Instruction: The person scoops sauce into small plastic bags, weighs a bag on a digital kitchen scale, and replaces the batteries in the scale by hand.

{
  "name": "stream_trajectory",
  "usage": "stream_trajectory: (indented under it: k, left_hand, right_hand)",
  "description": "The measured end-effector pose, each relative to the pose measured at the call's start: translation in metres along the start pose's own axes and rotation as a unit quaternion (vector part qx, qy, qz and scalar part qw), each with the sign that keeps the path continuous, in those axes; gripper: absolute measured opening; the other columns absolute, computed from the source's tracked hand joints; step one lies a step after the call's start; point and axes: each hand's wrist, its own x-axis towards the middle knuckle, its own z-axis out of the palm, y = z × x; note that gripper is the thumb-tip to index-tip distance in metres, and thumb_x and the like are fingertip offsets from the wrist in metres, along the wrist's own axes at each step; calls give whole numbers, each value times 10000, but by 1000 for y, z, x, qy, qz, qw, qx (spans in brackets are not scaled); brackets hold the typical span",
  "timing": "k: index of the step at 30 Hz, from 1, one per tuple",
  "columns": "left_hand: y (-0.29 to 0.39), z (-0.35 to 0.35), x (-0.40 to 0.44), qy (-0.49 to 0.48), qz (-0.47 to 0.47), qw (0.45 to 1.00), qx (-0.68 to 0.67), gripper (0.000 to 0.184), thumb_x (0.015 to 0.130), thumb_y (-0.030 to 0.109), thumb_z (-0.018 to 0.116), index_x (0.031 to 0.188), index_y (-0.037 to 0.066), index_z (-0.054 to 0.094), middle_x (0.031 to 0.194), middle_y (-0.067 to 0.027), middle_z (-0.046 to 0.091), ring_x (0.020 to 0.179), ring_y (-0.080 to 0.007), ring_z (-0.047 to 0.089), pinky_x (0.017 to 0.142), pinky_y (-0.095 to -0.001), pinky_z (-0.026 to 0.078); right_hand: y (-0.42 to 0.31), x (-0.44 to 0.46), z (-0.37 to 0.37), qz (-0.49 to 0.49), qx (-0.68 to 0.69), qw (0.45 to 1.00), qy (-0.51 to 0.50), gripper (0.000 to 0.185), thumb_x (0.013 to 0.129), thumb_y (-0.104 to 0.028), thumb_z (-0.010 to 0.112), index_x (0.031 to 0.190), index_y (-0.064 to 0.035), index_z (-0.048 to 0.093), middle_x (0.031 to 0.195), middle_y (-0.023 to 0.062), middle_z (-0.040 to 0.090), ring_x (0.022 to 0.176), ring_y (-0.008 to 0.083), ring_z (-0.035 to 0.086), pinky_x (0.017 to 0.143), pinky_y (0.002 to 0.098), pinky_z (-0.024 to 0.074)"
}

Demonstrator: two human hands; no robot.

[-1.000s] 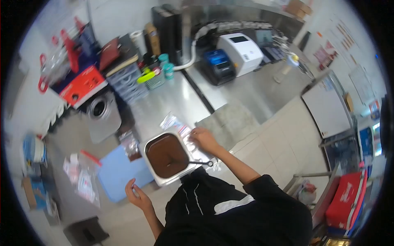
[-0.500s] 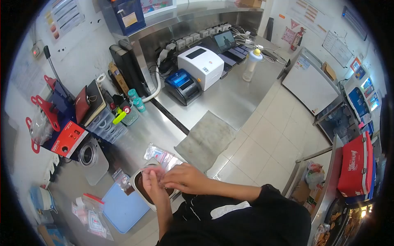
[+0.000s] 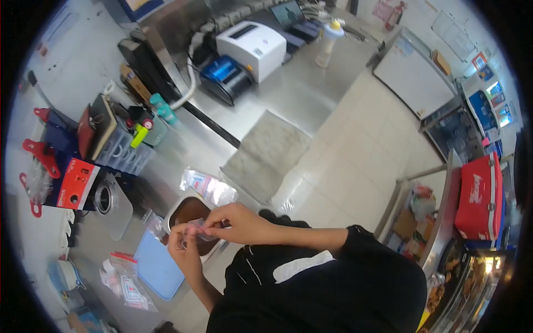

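Observation:
Between my two hands is a small clear plastic bag [image 3: 202,229] with pinkish print, held above a metal container [image 3: 174,210] of brown contents. My left hand [image 3: 186,244] pinches one side of the bag. On the other side, my right hand [image 3: 236,223] grips it with thumb and fingers. Just behind the container lies a packet of printed plastic bags [image 3: 209,186]. A light-blue flat board or lid [image 3: 159,266] rests left of it, with another clear bag [image 3: 154,224] by its far edge. My hands partly cover the container.
More printed bags [image 3: 131,286] lie at the left. A grey cloth [image 3: 267,155] is spread on the steel counter. Farther back stand a white printer [image 3: 252,47], a blue-black printer [image 3: 227,79] and a bottle [image 3: 328,47]. A red cooler box [image 3: 476,191] stands at the right.
The view has shifted, so the counter things sit higher and further left. Both hands have come closer together on the bag, and the left fingers have curled from a more upright pose into a pinch.

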Motion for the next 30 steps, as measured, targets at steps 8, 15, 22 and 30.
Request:
stream_trajectory:
  k: [8,15,22,30]
  left_hand:
    - [25,-9,-34,87,54,989,104,369,685,53,722,967,32,485,1038,-122,520,941,-176,510,849,-284,388]
    - [38,-23,-27,-75,-128,989,19,176,828,138,622,826,-28,566,809,-54,578,749,-104,533,660,-217,430]
    - [42,4,-24,-58,48,969,237,229,907,97,404,703,-2,441,592,-117,447,507,-192,437,488,-285,339]
    - [43,35,-24,86,7,994,-64,300,939,240,399,699,61,373,626,30,362,558,-71,348,479,-245,294]
  right_hand:
    - [5,-21,29,-154,-135,969,137,118,719,-147,687,756,-69,608,705,40,577,628,201,594,553,294,464]
    - [7,-16,25,-83,54,993,58,160,742,-147,683,728,-37,569,696,57,572,565,159,583,533,255,446]
    - [9,-11,40,-176,-35,983,44,130,810,-120,565,837,-14,496,656,107,569,550,283,557,532,353,437]
    - [-2,-7,33,-135,-90,987,9,193,855,-216,455,824,-28,484,697,165,560,653,375,548,597,432,421]
